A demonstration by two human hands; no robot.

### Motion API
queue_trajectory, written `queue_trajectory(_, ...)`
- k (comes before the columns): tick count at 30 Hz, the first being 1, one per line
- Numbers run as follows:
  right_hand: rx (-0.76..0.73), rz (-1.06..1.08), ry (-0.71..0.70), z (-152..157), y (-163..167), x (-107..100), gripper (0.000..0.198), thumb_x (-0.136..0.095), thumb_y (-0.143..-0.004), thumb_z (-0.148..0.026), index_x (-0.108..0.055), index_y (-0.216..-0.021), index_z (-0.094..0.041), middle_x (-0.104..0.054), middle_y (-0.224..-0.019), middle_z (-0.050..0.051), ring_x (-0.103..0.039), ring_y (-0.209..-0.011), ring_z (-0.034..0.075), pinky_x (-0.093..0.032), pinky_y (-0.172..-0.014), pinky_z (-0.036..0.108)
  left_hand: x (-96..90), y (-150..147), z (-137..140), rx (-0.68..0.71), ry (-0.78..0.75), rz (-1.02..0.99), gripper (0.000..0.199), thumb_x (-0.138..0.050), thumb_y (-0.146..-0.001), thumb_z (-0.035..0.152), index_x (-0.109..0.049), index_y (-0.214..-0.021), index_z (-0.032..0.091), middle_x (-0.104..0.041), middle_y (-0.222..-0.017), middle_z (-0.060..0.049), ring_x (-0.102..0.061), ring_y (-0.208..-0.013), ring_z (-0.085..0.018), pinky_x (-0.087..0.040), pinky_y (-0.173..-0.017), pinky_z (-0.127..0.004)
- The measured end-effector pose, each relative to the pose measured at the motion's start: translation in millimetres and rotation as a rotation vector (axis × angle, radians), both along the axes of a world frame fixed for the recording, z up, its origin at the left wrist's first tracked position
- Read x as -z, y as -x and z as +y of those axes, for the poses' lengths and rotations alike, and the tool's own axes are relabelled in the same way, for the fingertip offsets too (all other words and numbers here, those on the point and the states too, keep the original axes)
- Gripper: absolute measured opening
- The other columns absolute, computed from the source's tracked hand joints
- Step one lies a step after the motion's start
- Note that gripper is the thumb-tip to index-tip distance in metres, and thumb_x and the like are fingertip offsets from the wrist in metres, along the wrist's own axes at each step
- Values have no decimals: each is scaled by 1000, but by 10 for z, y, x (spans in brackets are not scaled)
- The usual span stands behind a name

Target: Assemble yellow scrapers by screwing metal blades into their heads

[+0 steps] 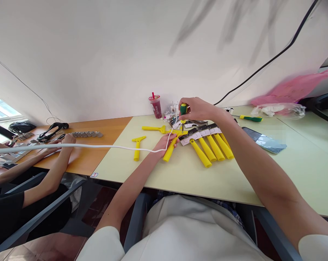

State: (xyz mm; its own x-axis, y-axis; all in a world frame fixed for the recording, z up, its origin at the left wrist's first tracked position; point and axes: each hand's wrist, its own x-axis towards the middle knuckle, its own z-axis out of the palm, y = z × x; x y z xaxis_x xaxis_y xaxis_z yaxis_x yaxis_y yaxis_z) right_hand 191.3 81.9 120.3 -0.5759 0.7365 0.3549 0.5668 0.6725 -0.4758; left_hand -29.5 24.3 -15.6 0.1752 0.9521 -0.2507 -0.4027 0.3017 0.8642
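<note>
My left hand (164,143) is closed around a yellow scraper (169,149), its wide head pointing away from me. From above, my right hand (198,108) grips a green-and-yellow screwdriver (183,108) held upright, its shaft reaching down to the scraper's head. Whether the tip sits on a screw is too small to tell. To the right lies a row of several yellow scrapers (204,152) with black-and-white cards (195,135) at their heads. Left of my hands are two more yellow pieces, a short T-shaped scraper (137,149) and a scraper lying sideways (154,128).
A drink cup (155,107) stands by the wall, beside small packets (171,110). On the right are another screwdriver (251,118), a phone (264,139) and a pink bag (291,88). A white cable (112,146) crosses the view. At left, a co-worker's arms (53,170) rest on the brown table.
</note>
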Motion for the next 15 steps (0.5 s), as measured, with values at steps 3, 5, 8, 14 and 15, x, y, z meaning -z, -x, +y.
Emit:
queue_trajectory(3, -7, 0, 6, 16, -4, 10, 26, -89, -86, -32, -67, -99, -29, -84, -102, 3, -75, -92, 29, -54, -78, 40, 8, 0, 6, 0, 2, -2, 13, -75, -103, 10, -64, -99, 16, -72, -94, -8, -67, -78, -14, -46, -57, -22)
queue_trajectory(5, -10, 1, 7, 27, -6, 16, 27, -89, -85, -33, -67, -100, -29, -84, -102, 4, -75, -92, 29, -54, -79, 41, 12, 1, 12, 1, 4, -2, 14, -76, -102, 11, -64, -98, 16, -71, -93, -8, -67, -76, -13, -47, -57, -22)
queue_trajectory(8, -12, 1, 9, 37, -5, 23, 28, -90, -85, -33, -67, -100, -29, -83, -102, 4, -75, -90, 29, -54, -78, 41, 22, 7, 25, 2, 0, -9, 20, -83, -98, 11, -64, -97, 16, -72, -94, -7, -69, -74, -13, -48, -55, -22)
queue_trajectory(14, -16, -11, 0, 38, 12, 27, 28, -89, -85, -33, -67, -101, -28, -82, -101, 4, -74, -90, 27, -52, -78, 38, 44, 16, 41, 6, -5, -40, 20, -84, -96, 10, -65, -101, 15, -74, -99, -6, -71, -73, -11, -49, -51, -19)
queue_trajectory(15, -18, -14, 0, 35, 12, 26, 28, -89, -85, -34, -67, -101, -28, -82, -102, 4, -74, -91, 27, -52, -78, 38, 42, 14, 41, 5, -4, -43, 21, -84, -95, 10, -65, -102, 15, -74, -100, -6, -72, -72, -11, -49, -51, -19)
